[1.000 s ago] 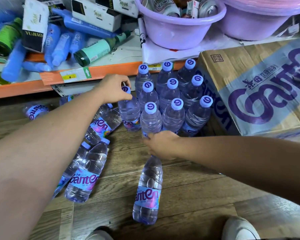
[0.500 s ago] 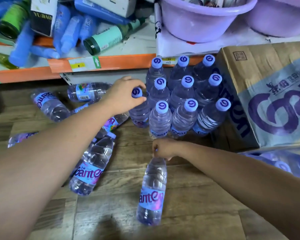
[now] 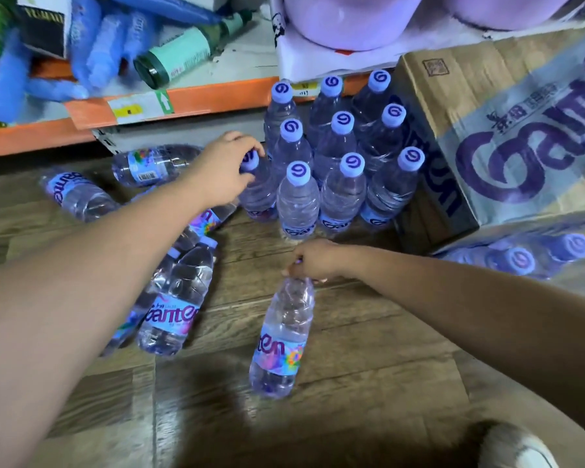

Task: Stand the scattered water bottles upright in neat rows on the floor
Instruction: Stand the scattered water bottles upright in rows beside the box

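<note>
Water bottles [image 3: 343, 153] stand in rows against the carton [image 3: 507, 136]; bare floor [image 3: 368, 332] in front. My left hand [image 3: 222, 170] pinches the leftmost bottle's cap [image 3: 249, 161]. My right hand [image 3: 314, 260] grips a lying bottle [image 3: 282, 336] at its neck.

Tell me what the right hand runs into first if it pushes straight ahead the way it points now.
Probably the front-row standing bottle, just beyond the right hand, which grips the cap end of a lying bottle. A strip of floor seems to separate them, but depth is unclear.
</note>
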